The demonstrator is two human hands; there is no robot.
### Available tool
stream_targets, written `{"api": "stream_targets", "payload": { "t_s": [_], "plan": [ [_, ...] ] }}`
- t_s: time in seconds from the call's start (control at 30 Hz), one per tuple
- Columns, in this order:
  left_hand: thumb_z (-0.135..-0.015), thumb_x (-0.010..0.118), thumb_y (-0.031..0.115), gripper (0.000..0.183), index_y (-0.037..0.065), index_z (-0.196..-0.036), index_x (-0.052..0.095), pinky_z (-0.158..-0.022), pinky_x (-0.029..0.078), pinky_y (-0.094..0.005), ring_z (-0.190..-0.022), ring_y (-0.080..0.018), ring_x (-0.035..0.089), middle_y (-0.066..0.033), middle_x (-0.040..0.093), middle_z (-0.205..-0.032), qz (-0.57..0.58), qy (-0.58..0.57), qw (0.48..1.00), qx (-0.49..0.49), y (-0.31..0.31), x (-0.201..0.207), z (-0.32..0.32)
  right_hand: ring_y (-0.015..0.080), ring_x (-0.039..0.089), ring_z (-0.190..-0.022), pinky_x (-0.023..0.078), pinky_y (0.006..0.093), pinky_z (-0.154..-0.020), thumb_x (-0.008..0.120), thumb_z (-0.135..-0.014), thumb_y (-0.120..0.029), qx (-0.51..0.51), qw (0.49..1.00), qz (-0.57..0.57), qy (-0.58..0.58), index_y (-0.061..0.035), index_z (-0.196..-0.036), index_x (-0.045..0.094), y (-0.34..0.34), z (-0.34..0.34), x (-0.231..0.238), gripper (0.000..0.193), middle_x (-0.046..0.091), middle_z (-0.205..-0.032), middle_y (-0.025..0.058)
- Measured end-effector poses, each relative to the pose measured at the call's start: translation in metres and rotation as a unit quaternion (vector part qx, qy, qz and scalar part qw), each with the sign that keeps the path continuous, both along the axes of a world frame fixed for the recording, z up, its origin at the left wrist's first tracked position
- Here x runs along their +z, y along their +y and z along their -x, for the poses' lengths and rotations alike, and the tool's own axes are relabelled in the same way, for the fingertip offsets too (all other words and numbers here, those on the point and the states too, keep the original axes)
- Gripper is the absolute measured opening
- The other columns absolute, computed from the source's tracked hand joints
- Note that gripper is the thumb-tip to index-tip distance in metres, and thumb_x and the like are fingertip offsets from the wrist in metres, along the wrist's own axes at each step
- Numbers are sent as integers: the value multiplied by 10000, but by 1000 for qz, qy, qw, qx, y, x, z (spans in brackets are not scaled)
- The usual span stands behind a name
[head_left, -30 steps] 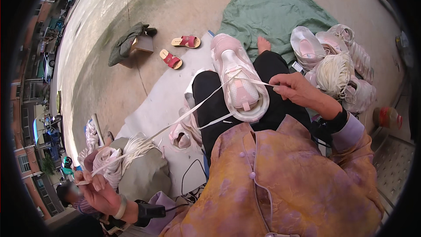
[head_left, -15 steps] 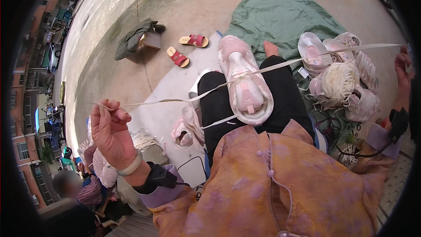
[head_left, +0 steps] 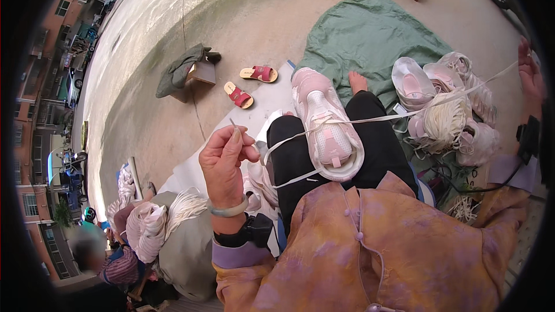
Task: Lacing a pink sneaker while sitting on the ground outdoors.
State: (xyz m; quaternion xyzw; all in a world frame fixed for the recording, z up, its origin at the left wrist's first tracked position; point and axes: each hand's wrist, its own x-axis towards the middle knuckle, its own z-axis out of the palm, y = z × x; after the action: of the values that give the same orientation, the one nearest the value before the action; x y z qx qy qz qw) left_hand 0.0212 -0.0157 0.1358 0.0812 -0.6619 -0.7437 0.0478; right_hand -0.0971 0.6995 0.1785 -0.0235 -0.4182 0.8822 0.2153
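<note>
A pink and white sneaker (head_left: 328, 101) rests on my lap between my thighs, toe pointing away. A flat off-white shoelace (head_left: 399, 117) passes through it, both ends leading out to the sides. At the left, my left hand (head_left: 226, 159) pinches one end of the lace, its stiff tip sticking up past the fingers. Far to the right, at the picture's dim rim, my right hand (head_left: 531, 78) is raised where the other end of the lace runs to its fingers. That side is pulled fairly straight; the left side hangs in a loose curve.
More pink sneakers (head_left: 411, 84) and a bundle of white laces (head_left: 448, 118) lie to the right on a green cloth (head_left: 370, 29). Red slippers (head_left: 260, 73) and a draped box (head_left: 199, 75) stand ahead left. Another person (head_left: 118, 266) sits at lower left beside shoes and laces (head_left: 188, 208).
My left hand has come in toward the sneaker, and its side of the lace has gone slack. My right hand stays out at the far right, and its side of the lace sags slightly.
</note>
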Motion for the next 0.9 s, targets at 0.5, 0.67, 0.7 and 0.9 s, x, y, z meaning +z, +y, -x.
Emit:
{"api": "stream_targets", "payload": {
  "t_s": [0.5,0.67,0.7,0.9],
  "plan": [
    [-910,532,134,150,-2,-942,586,-539,485,-231,-581,-106,579,-85,626,-844,-134,-71,982,-111,46,-48,38,138,576,-454,490,228,-473,506,-856,-87,450,841,-169,-247,23,-872,600,-408,-35,-72,145,641,-699,120],
    [-929,506,188,164,32,-944,554,-483,443,-196,-526,-81,541,-52,609,-761,-262,-111,933,-221,70,-63,43,141,562,-446,492,232,-477,481,-866,-71,574,784,4,-237,65,-893,568,-470,-43,-64,164,627,-695,143],
    [-934,500,213,173,45,-944,542,-457,414,-185,-501,-79,525,-33,595,-711,-252,-117,936,-215,75,-60,41,141,562,-446,492,232,-477,481,-866,-71,571,785,3,-240,65,-893,568,-470,-41,-68,164,627,-695,143],
    [-933,514,210,165,46,-925,531,-420,381,-176,-454,-65,490,-31,590,-700,-254,-148,937,-187,82,-78,44,117,507,-406,498,253,-457,475,-882,-91,520,804,51,-283,69,-921,556,-462,-42,-86,184,624,-703,141]
  ]
}}
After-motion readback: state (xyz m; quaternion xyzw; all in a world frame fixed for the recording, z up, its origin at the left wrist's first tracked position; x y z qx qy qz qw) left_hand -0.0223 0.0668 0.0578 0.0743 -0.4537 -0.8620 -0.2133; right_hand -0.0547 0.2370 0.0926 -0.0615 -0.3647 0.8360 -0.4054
